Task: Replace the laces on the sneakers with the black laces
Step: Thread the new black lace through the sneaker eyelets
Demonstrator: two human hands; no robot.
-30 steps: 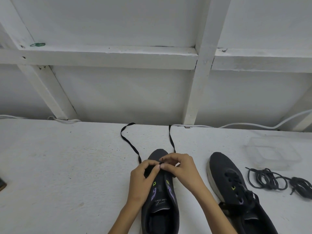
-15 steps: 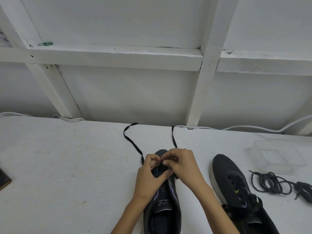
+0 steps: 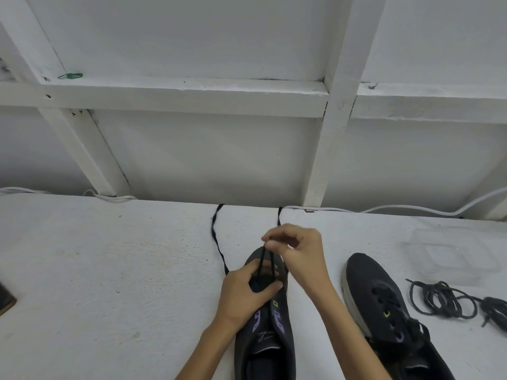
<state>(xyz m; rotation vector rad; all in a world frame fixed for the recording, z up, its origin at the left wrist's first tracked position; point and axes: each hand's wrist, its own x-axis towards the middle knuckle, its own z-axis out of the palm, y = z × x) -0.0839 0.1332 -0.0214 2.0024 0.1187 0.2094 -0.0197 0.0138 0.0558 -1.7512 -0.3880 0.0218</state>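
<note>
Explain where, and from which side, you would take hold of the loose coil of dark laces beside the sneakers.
Probably pinch the coil of laces from above at its middle, where the loops overlap, so the strands lift together. It lies flat on the table, so a side approach finds nothing to catch.

The desk (image 3: 109,283) top is white, matt and rough, pitted like painted plaster. The middle sneaker (image 3: 263,338) and the right sneaker (image 3: 365,278) have matt black cloth uppers; the right one's sole looks dull, pale and rubbery. The lace (image 3: 213,229) is flat black cloth. At the desk's right edge, the box (image 3: 450,259) is clear plastic.
</note>
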